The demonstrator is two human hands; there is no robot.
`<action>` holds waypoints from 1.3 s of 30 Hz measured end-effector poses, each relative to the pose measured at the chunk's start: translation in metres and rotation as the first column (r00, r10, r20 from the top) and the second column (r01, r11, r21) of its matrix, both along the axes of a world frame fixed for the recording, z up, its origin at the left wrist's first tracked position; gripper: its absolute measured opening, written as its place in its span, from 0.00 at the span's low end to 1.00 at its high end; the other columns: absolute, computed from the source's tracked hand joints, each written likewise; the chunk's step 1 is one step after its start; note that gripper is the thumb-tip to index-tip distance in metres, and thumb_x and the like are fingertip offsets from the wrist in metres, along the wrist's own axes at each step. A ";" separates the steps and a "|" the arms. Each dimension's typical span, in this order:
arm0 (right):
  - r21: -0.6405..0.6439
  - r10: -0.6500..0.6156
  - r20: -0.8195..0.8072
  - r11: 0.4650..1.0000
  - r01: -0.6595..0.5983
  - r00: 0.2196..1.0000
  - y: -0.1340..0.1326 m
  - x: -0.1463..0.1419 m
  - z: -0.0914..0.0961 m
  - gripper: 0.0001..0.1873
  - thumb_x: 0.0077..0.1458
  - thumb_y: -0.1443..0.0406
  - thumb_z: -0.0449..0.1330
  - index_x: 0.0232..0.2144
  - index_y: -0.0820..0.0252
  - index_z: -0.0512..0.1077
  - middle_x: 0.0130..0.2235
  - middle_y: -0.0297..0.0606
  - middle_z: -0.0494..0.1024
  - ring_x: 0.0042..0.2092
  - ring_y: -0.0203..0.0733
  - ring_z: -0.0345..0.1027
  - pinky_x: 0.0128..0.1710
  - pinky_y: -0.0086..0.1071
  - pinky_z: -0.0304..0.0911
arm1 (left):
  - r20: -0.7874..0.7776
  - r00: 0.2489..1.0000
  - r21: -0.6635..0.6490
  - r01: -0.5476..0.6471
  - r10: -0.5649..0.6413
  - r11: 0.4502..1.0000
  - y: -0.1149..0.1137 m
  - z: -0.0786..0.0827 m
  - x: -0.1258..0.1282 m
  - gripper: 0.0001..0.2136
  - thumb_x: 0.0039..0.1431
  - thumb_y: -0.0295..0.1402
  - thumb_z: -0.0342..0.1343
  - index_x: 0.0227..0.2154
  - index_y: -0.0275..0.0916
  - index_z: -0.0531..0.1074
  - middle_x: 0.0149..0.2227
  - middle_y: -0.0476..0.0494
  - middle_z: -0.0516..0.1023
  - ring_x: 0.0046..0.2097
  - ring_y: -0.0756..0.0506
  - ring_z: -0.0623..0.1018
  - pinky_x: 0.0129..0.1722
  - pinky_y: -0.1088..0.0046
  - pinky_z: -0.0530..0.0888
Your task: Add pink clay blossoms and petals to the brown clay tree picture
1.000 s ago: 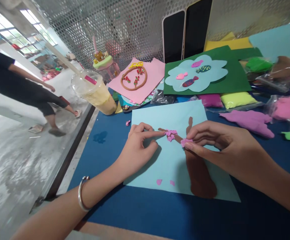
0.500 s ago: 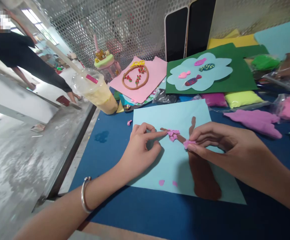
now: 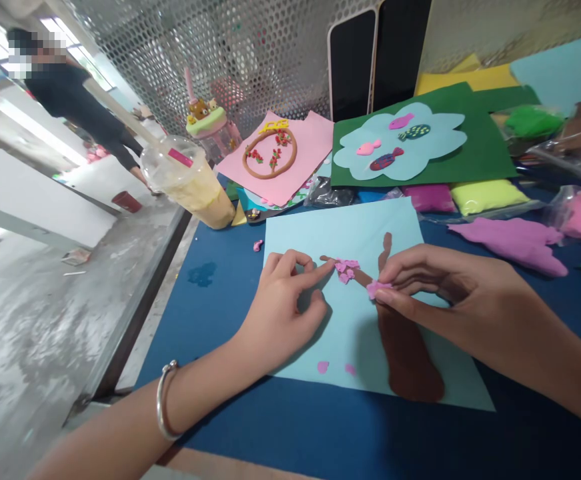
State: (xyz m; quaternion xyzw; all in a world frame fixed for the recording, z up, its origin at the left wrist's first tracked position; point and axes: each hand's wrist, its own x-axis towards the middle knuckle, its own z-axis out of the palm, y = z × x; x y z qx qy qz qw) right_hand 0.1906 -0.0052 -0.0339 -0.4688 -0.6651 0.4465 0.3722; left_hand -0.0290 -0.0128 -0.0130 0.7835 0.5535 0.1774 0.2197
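A light blue paper sheet [image 3: 350, 227] lies on the dark blue mat [image 3: 230, 413]. On it is a brown clay tree trunk [image 3: 410, 360] with a thin branch carrying pink clay petals [image 3: 346, 268]. My left hand [image 3: 283, 307] rests on the sheet, its forefinger stretched out to the petals and the other fingers curled. My right hand [image 3: 435, 290] hovers over the trunk and pinches a small pink clay piece [image 3: 376, 287] between thumb and fingers. Two loose pink bits [image 3: 323, 367] lie near the sheet's front edge.
A plastic cup with a yellow drink [image 3: 190, 183] stands at the mat's far left corner. Behind are a pink card with a clay wreath [image 3: 270, 155], a green card with clay fish [image 3: 400, 143], bags of coloured clay [image 3: 485, 197], a purple clay lump [image 3: 510, 237]. A person walks at far left.
My left hand's wrist shifted slightly while its forefinger stayed at the petals. My right hand kept its pinch. The person in the background walked further away.
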 end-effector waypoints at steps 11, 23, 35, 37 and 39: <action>-0.049 0.017 -0.019 0.999 -0.018 1.000 0.000 0.000 0.003 0.11 0.48 0.55 0.68 0.31 0.53 0.76 0.33 0.35 0.81 0.34 0.42 0.75 0.35 0.30 0.72 | -0.002 1.000 0.009 -0.012 0.012 1.000 0.000 0.001 0.000 0.20 0.57 0.25 0.49 0.50 0.44 0.76 0.40 0.44 0.69 0.45 0.43 0.68 0.53 0.61 0.66; -0.053 0.002 0.003 0.999 -0.002 1.000 -0.001 -0.001 0.005 0.08 0.51 0.57 0.67 0.31 0.53 0.74 0.33 0.35 0.80 0.35 0.40 0.75 0.35 0.28 0.71 | -0.027 0.999 0.046 0.024 -0.023 0.999 0.000 -0.001 0.001 0.21 0.58 0.24 0.47 0.52 0.41 0.75 0.40 0.43 0.69 0.45 0.43 0.67 0.52 0.60 0.65; -0.033 0.025 0.011 0.999 -0.024 1.000 -0.001 0.001 0.003 0.07 0.52 0.58 0.66 0.32 0.53 0.74 0.34 0.36 0.80 0.35 0.42 0.75 0.35 0.29 0.71 | -0.129 0.990 0.111 0.074 -0.059 0.991 -0.002 -0.003 0.000 0.21 0.59 0.25 0.47 0.53 0.39 0.74 0.43 0.40 0.70 0.45 0.41 0.65 0.50 0.60 0.66; -0.024 0.024 -0.005 0.999 -0.024 1.000 -0.001 0.001 0.002 0.08 0.52 0.58 0.66 0.32 0.53 0.74 0.33 0.36 0.80 0.35 0.42 0.75 0.35 0.29 0.72 | -0.159 0.985 0.116 0.080 -0.061 0.990 -0.002 -0.003 0.000 0.21 0.59 0.26 0.47 0.54 0.39 0.73 0.44 0.40 0.71 0.46 0.40 0.65 0.49 0.59 0.66; -0.007 0.018 -0.011 1.000 -0.018 1.000 0.000 0.001 0.001 0.08 0.52 0.58 0.66 0.32 0.53 0.75 0.33 0.34 0.80 0.35 0.40 0.75 0.34 0.28 0.71 | -0.187 0.980 0.134 0.085 -0.059 0.987 -0.002 -0.004 0.000 0.21 0.59 0.27 0.47 0.54 0.40 0.72 0.45 0.40 0.71 0.46 0.39 0.65 0.48 0.58 0.66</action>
